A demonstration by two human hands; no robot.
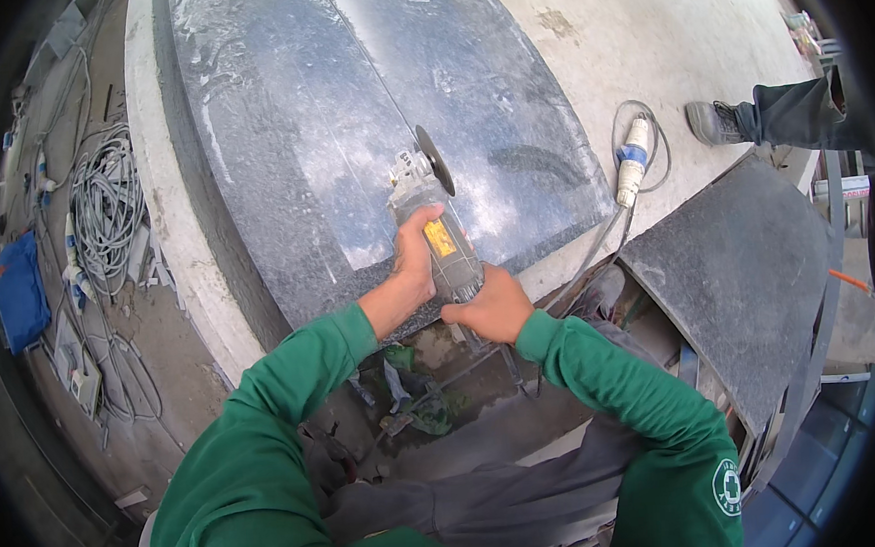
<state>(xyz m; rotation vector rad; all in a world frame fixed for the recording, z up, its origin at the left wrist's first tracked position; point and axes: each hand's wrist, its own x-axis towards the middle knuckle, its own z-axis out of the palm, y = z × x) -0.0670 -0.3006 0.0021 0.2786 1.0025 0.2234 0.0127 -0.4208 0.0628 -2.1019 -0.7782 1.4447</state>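
Both hands grip the grey-and-yellow angle grinder [433, 229]: left hand [415, 260] closed round its body, right hand [495, 305] closed at its rear for steadiness. Its disc stands edge-down on the dusty dark polished stone slab [289, 142].

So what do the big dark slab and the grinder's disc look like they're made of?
The dark slab looks like polished granite or similar stone: speckled grey-black, glossy under pale dust. The disc on the grinder is thin, dark and seen nearly edge-on; probably a metal or abrasive cutting wheel, but I can't tell which.
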